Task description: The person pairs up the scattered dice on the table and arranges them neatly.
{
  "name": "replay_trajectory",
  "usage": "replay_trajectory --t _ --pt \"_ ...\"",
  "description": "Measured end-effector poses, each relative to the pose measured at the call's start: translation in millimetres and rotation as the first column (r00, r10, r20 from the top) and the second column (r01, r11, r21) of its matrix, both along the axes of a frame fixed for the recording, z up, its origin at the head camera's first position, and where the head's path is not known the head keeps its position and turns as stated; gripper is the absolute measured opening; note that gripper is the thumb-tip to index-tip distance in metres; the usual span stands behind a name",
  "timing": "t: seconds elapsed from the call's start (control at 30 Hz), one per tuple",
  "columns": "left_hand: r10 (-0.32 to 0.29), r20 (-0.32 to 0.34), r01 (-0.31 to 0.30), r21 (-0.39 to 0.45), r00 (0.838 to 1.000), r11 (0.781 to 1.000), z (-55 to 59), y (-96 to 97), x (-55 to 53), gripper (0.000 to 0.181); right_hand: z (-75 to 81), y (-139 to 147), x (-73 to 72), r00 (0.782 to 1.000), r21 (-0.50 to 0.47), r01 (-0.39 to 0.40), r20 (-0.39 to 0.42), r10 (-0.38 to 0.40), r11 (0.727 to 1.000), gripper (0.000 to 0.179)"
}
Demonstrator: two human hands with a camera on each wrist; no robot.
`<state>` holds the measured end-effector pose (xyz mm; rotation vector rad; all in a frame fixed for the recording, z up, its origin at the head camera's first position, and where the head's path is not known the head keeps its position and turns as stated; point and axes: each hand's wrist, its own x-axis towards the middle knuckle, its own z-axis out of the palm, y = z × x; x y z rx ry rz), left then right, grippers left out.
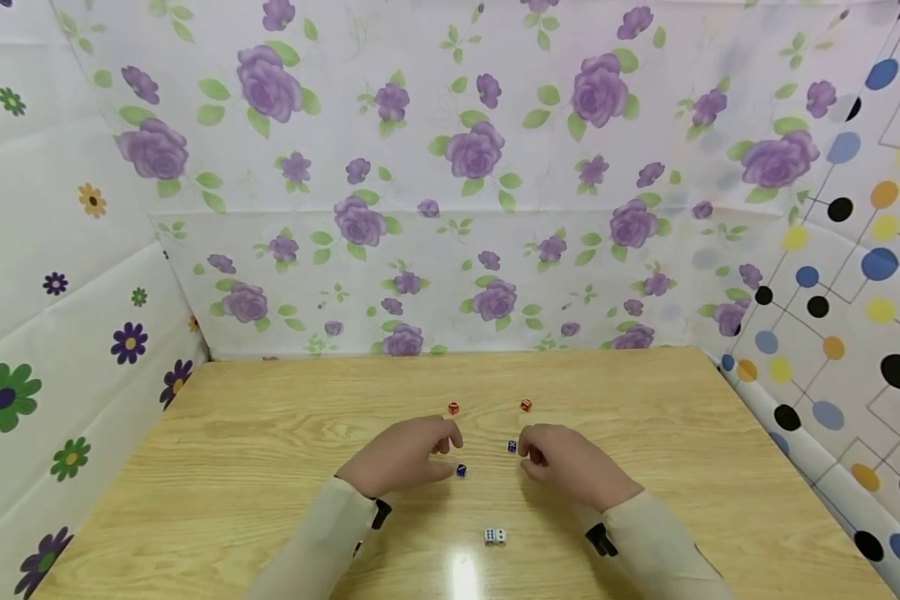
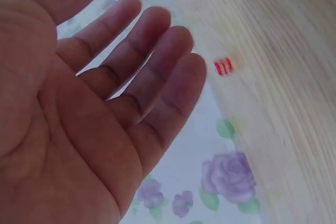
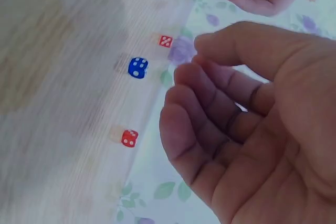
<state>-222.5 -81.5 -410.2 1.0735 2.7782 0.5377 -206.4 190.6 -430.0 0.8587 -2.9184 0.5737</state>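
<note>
My left hand [image 1: 408,454] is over the table, its thumb tip close to one blue die [image 1: 461,470]. In the left wrist view its fingers [image 2: 157,87] are loosely bent with nothing between them. Across from it, my right hand [image 1: 573,465] has its fingertips beside the other blue die [image 1: 512,447]. The right wrist view shows those fingers [image 3: 184,124] softly curled around no object. Beyond the hands lie two red dice, one to the left [image 1: 453,408] and one to the right [image 1: 526,405].
Nearer to me, two white dice [image 1: 495,537] sit side by side on the wooden table [image 1: 285,433]. Purple-flowered sheeting [image 1: 420,167] rises along the table's back edge. More patterned sheeting stands at the left [image 1: 30,275] and right [image 1: 855,333].
</note>
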Motion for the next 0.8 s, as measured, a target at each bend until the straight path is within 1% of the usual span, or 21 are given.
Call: replay_trajectory --t 0.13,0.23,0.3,0.4,0.5,0.67,0.8 --pt "-0.007 0.027 0.007 -0.017 1.0 1.0 -2.8 0.7 -6.8 0.025 -4.8 -2.1 -8.5 0.995 0.025 0.095 -0.042 -0.094 0.995 0.008" --pt "-0.005 0.053 0.006 -0.022 0.999 1.0 -6.1 3.3 -10.6 0.02 -9.3 -7.3 -15.5 0.988 0.065 0.15 -0.027 -0.149 0.986 0.013" --pt "0.006 0.085 -0.003 -0.027 0.996 1.0 -8.2 5.5 -12.0 0.017 -11.9 -11.5 -19.2 0.987 0.089 0.161 -0.001 -0.162 0.983 0.016" --pt "0.025 0.145 -0.021 -0.03 0.989 0.999 -9.6 9.9 -13.1 0.015 -14.9 -17.0 -23.4 0.986 0.092 0.158 0.039 -0.162 0.983 0.015" --pt "0.042 0.177 -0.038 -0.03 0.983 0.999 -8.9 13.7 -12.9 0.015 -16.3 -20.9 -25.4 0.985 0.083 0.162 0.04 -0.166 0.983 0.012" --pt "0.068 0.154 -0.06 -0.055 0.986 0.997 -9.2 16.1 -12.7 0.014 -18.7 -24.2 -27.1 0.984 0.074 0.177 0.012 -0.178 0.981 0.006" --pt "0.066 0.14 -0.059 -0.05 0.988 0.997 -12.1 16.6 -14.4 0.013 -18.7 -25.3 -28.5 0.985 0.069 0.172 0.007 -0.173 0.983 0.004"
